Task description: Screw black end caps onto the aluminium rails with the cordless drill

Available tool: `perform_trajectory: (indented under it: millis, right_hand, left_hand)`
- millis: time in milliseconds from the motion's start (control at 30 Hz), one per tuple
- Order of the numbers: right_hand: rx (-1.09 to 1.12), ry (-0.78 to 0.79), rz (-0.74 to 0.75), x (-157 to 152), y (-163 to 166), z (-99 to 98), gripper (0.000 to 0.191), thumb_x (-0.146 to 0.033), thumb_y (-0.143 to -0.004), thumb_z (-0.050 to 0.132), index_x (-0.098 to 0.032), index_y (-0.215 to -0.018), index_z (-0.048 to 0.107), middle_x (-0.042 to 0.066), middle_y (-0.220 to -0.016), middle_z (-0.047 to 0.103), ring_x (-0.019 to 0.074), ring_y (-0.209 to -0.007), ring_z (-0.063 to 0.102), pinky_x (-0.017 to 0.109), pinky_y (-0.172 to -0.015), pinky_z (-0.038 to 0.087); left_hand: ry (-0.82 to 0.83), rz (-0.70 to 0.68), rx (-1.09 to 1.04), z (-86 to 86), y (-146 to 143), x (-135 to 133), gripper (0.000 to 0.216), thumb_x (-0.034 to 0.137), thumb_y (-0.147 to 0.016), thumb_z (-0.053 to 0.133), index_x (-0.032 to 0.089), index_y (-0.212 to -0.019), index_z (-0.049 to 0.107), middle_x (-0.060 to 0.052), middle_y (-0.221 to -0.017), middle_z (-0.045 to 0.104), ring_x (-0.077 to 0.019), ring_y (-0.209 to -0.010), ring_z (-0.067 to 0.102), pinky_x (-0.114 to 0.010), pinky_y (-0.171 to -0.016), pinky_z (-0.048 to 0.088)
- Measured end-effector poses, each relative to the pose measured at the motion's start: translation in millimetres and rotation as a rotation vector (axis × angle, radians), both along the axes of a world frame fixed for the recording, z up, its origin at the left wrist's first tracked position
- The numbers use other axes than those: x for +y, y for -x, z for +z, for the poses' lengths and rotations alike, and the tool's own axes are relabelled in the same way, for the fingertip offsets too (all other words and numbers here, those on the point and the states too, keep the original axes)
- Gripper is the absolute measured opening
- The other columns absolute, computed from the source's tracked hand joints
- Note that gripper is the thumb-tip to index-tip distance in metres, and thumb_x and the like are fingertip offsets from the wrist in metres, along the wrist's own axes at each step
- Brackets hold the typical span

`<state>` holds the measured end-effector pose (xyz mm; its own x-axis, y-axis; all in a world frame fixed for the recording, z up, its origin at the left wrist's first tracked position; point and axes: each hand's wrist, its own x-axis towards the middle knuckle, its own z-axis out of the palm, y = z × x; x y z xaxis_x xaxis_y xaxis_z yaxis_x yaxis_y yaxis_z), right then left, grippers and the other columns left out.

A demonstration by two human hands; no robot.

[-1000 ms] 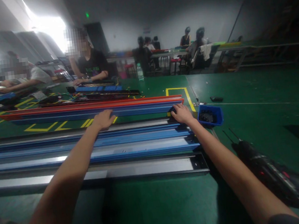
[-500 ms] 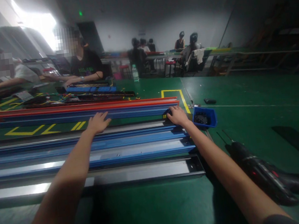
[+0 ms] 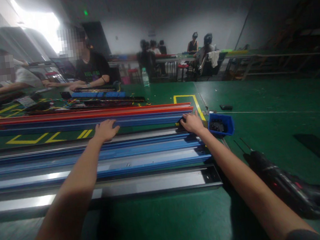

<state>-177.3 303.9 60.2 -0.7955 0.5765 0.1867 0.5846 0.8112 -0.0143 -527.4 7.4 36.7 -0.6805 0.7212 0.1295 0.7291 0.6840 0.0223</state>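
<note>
Several long metal rails lie side by side across a green table, most of them blue. My left hand (image 3: 105,129) reaches over the near rails and its fingers hook over the edge of the far blue rail (image 3: 62,128), under a red rail (image 3: 84,115). At the right end of that same blue rail sits my right hand (image 3: 192,123), fingers curled against the end. Whether either hand truly grips the rail is hard to tell. Nearest to me lies a grey rail (image 3: 155,183), then blue ones (image 3: 140,153).
A small blue bin (image 3: 220,124) of dark parts stands just right of my right hand. A black power drill (image 3: 283,185) lies at the lower right. Other people sit at the far side with their own rails and cables. A water bottle (image 3: 145,77) stands behind.
Both hands stay on the far blue rail in nearly the same place. The view has shifted slightly.
</note>
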Motion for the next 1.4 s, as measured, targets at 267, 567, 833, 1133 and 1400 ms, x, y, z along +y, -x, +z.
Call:
perform_trajectory:
  millis: [267,567,833,1133,1400]
  right_hand:
    - [-0.051,-0.032,0.011,-3.8,0.7,4.5,0.043,-0.036,-0.107,0.039,-0.007,-0.121,0.068,0.022,-0.121,0.073,0.0323,-0.118,0.065,0.050,-0.120,0.020]
    - [-0.058,-0.034,-0.028,-4.7,-1.6,6.4,0.042,-0.034,-0.105,0.040,-0.011,-0.122,0.071,0.022,-0.118,0.075,0.0333,-0.112,0.068,0.040,-0.105,0.043]
    - [-0.079,-0.022,-0.089,-7.3,-3.0,8.2,0.045,-0.034,-0.106,0.036,-0.016,-0.119,0.075,0.020,-0.109,0.077,0.0322,-0.102,0.073,0.038,-0.090,0.052]
    - [-0.141,0.005,-0.023,-2.7,-4.8,12.6,0.046,-0.032,-0.107,0.035,-0.012,-0.116,0.075,0.023,-0.113,0.076,0.0340,-0.108,0.072,0.040,-0.094,0.050]
    - [-0.185,0.079,0.075,-2.6,-11.9,22.8,0.054,-0.051,-0.106,0.042,-0.009,-0.125,0.070,0.023,-0.115,0.076,0.0328,-0.110,0.072,0.037,-0.093,0.049]
  left_hand:
    - [0.000,0.012,0.001,3.0,-4.1,-0.5,0.063,0.056,-0.096,0.034,0.021,-0.146,0.052,-0.019,-0.151,0.053,-0.0406,-0.139,0.046,-0.067,-0.112,0.031]
    - [0.016,0.036,0.052,6.4,-12.0,-2.7,0.061,0.055,-0.096,0.036,0.017,-0.138,0.060,-0.024,-0.143,0.057,-0.0432,-0.134,0.048,-0.065,-0.110,0.033]
    - [0.043,0.042,0.071,9.5,-14.6,-2.6,0.061,0.056,-0.096,0.035,0.017,-0.133,0.063,-0.024,-0.140,0.058,-0.0424,-0.134,0.048,-0.065,-0.109,0.034]
    - [0.064,0.002,0.092,12.1,-13.2,-3.7,0.062,0.057,-0.095,0.033,0.020,-0.131,0.066,-0.021,-0.139,0.062,-0.0417,-0.132,0.050,-0.066,-0.108,0.034]
    - [0.078,0.008,0.106,15.4,-18.9,-4.8,0.065,0.059,-0.097,0.029,0.018,-0.124,0.071,-0.021,-0.136,0.064,-0.0405,-0.129,0.052,-0.060,-0.106,0.038]
